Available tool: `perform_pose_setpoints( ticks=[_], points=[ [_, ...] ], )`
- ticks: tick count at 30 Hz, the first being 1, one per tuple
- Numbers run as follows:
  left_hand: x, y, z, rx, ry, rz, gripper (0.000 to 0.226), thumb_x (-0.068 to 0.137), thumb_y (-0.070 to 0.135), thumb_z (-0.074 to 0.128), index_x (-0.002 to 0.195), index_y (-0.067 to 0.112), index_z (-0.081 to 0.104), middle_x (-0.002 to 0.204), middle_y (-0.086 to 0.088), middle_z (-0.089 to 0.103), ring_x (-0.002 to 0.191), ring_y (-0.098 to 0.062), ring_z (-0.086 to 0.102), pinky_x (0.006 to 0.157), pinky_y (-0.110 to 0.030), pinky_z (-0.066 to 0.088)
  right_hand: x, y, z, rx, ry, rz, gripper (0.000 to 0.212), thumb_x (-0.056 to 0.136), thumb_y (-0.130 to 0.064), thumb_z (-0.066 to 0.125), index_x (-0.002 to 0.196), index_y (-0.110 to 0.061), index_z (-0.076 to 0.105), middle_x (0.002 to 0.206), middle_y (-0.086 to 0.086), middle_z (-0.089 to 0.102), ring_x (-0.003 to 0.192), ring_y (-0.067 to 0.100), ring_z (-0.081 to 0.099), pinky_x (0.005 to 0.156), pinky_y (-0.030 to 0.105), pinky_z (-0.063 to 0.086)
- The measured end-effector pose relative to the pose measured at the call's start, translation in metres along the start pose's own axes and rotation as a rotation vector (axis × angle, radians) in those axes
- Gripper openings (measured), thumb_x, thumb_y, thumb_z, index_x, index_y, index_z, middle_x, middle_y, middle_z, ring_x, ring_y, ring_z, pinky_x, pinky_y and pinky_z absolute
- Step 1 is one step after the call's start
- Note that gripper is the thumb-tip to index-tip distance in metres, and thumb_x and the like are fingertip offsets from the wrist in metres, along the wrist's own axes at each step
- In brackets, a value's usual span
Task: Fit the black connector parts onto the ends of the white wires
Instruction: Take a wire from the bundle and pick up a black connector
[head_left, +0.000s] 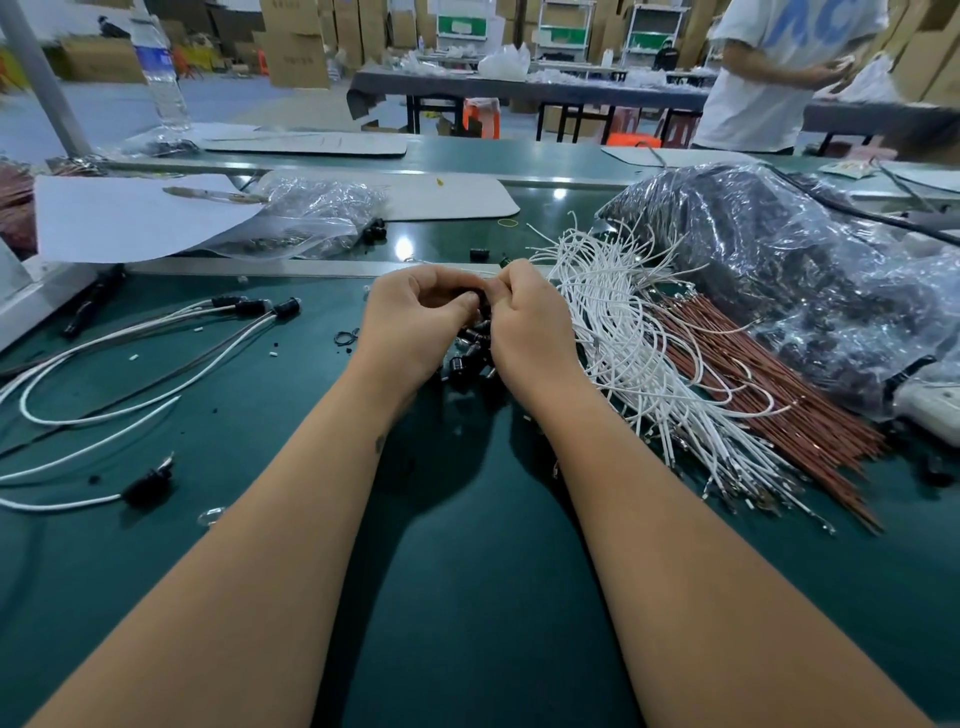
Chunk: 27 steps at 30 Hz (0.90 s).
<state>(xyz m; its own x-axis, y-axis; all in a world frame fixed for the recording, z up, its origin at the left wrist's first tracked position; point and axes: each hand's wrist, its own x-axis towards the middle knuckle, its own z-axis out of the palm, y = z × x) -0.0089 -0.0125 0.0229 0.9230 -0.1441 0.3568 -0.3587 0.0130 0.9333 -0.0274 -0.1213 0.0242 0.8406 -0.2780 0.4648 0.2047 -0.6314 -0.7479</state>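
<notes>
Both hands meet mid-tabletop (467, 597): the left hand (415, 317) pinches a small black connector (480, 301), the right hand (524, 317) grips a white wire (613, 332) end. Parts look light; the wire bends easily, so hold near its tip.

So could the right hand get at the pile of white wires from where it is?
Probably yes. The right hand sits right beside the white wires, with nothing between them, though its fingers are curled on a small part it would first need to release.
</notes>
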Motion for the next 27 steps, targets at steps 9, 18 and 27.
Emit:
perform_pose_setpoints(
  ticks=[9, 18, 27],
  points=[
    [-0.003, 0.008, -0.003, -0.443, 0.127, -0.098, 0.023, 0.082, -0.010, 0.066, 0.099, 0.007, 0.067, 0.083, -0.006, 0.069, 0.077, -0.015, 0.068, 0.076, -0.021, 0.054, -0.006, -0.008, -0.010, 0.208, 0.057, -0.062, 0.010, 0.088, -0.008, 0.065, 0.085, -0.017, 0.062, 0.073, -0.012, 0.061, 0.069, 0.004, 0.059, 0.070, 0.023, 0.052],
    [-0.005, 0.015, 0.001, -0.722, 0.152, -0.162, 0.006, 0.086, 0.003, 0.064, 0.090, 0.006, 0.068, 0.074, -0.001, 0.071, 0.071, -0.012, 0.068, 0.073, -0.021, 0.056, -0.011, -0.015, -0.002, 0.148, 0.118, -0.179, 0.003, 0.090, -0.006, 0.061, 0.089, -0.007, 0.063, 0.085, 0.004, 0.063, 0.076, 0.012, 0.055, 0.069, 0.015, 0.043],
    [-0.007, 0.011, 0.003, -0.599, 0.127, -0.097, 0.009, 0.085, -0.002, 0.065, 0.089, 0.005, 0.068, 0.073, -0.002, 0.073, 0.072, -0.013, 0.069, 0.073, -0.020, 0.055, -0.010, -0.014, 0.000, 0.073, 0.129, -0.171, 0.008, 0.092, -0.004, 0.057, 0.085, -0.004, 0.060, 0.075, 0.000, 0.056, 0.069, 0.015, 0.047, 0.062, 0.023, 0.031]
  ],
)
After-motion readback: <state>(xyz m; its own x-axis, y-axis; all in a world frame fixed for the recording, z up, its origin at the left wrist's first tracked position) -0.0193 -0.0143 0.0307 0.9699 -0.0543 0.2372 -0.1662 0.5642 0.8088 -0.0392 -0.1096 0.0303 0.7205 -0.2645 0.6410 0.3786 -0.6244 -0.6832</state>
